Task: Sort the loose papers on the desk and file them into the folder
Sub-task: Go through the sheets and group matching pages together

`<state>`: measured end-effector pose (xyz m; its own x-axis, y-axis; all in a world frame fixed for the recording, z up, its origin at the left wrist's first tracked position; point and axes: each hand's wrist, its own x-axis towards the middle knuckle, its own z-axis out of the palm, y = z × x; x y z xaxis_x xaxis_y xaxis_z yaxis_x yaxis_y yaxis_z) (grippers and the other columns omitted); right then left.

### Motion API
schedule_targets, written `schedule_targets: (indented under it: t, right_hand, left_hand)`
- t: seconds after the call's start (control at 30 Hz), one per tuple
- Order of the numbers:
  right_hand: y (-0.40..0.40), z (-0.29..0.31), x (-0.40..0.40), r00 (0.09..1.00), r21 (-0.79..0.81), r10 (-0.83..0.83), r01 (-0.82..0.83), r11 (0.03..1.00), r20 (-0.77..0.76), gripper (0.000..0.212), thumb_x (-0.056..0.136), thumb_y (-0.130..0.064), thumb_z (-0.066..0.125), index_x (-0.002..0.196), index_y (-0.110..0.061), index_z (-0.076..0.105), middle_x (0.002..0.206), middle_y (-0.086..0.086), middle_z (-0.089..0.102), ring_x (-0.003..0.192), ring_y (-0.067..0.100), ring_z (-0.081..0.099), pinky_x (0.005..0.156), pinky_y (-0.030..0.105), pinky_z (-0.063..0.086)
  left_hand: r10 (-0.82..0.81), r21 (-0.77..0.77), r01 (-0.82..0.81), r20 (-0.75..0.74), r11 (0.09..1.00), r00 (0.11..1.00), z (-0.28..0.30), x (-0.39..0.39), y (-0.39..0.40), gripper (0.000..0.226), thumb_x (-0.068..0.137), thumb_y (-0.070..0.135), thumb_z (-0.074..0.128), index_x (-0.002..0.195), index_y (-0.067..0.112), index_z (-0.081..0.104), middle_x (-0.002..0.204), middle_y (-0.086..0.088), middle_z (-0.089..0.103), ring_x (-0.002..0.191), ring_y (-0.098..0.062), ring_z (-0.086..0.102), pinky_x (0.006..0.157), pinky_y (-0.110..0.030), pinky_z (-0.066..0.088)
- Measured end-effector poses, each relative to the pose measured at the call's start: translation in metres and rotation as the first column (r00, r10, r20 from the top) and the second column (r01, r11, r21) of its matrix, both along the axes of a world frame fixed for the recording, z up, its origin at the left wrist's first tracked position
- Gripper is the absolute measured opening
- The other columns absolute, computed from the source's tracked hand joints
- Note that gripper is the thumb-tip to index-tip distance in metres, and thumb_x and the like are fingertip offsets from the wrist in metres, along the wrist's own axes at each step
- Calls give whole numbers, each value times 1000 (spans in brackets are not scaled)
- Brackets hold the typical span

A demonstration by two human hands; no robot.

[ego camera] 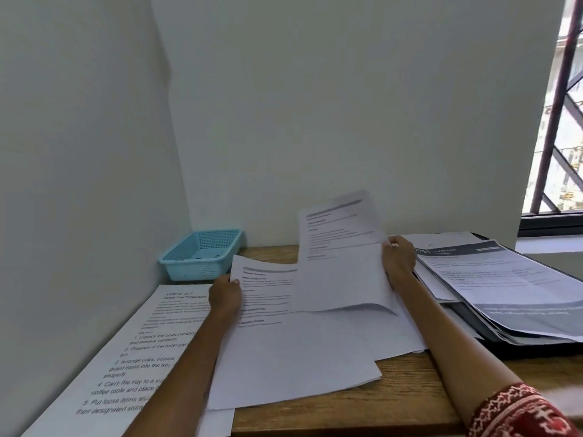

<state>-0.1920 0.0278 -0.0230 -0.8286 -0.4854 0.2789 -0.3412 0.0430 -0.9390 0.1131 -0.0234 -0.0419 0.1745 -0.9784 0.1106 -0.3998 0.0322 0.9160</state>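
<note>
In the middle of the frame my right hand (398,259) pinches the right edge of a printed sheet (342,257), lifted and tilted up off the surface, its lower edge curling. My left hand (224,295) grips the left edge of a second printed sheet (284,326) that lies flatter, partly under the raised one, with more white pages beneath it spread toward the lower centre. At the right of the frame a dark folder (536,343) lies open on the wooden surface (394,392), with a stack of papers (504,288) resting on it, the top page bearing a dark header band. My right forearm crosses just beside that stack, and a red patterned sleeve (520,411) shows at the lower right. At the lower left a large instruction page (135,351) with numbered lines lies along the wall. Behind it, in the corner, sits a light blue plastic basket (202,253). A barred window (558,121) fills the upper right.
</note>
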Motion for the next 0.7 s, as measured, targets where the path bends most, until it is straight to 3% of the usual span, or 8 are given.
schedule_targets:
  t: [0.13,0.23,0.3,0.37,0.47,0.53,0.6,0.7]
  right_hand:
    - [0,3,-3,971,-107,-125,149,983,204,22,93,-7,51,110,-2,63,114,19,64,104,35,58,81,35,43]
    - [-2,9,-2,980,-169,-44,78,983,194,17,89,-4,54,101,1,65,97,18,64,89,30,58,70,29,38]
    - [-4,11,8,986,-184,86,-59,981,145,15,86,-1,53,95,1,65,85,13,60,79,26,55,64,26,38]
    - [-6,12,26,967,-185,226,-202,962,116,13,84,1,53,89,-2,65,81,10,59,72,21,52,58,22,41]
    - [-9,8,53,920,-162,385,-370,915,76,12,85,-1,53,84,-9,62,82,7,62,74,19,55,67,25,45]
    - [-7,6,68,880,-130,474,-468,874,19,10,89,-3,54,90,-7,63,83,5,62,73,15,55,66,23,44]
    - [-6,4,77,846,-101,532,-533,840,-43,9,90,-5,55,91,-5,63,80,3,60,71,12,53,61,18,40]
    - [-4,5,84,799,-100,597,-601,793,-62,11,93,-10,56,83,-9,62,76,1,58,71,13,51,60,19,38]
  left_hand:
    - [56,-67,-49,110,997,992,2,-4,0,24,96,6,46,116,-2,55,117,-18,60,108,-30,55,79,-30,36]
    - [83,-221,-48,155,974,984,8,0,-1,22,95,9,49,114,-2,55,114,-17,60,107,-30,54,82,-32,39]
    - [33,-234,-20,51,972,998,12,2,-1,28,97,17,48,115,-3,55,109,-14,61,105,-30,55,85,-33,41]
    - [-93,-151,63,-198,987,976,15,2,0,31,98,25,47,109,-1,58,94,-8,62,90,-26,60,82,-33,48]
    - [-228,25,277,-500,961,836,22,-1,10,31,98,38,42,94,11,58,81,-7,63,70,-19,60,62,-29,52]
    - [-266,53,387,-639,921,721,24,-4,12,32,98,41,41,105,15,58,93,-6,66,84,-22,62,72,-34,51]
    - [-263,43,393,-676,919,688,25,-2,10,33,98,34,42,119,12,54,106,-4,61,99,-22,58,83,-36,47]
    - [-189,75,285,-585,956,788,25,4,6,30,98,16,48,125,5,52,117,-9,60,98,-25,56,83,-38,47]
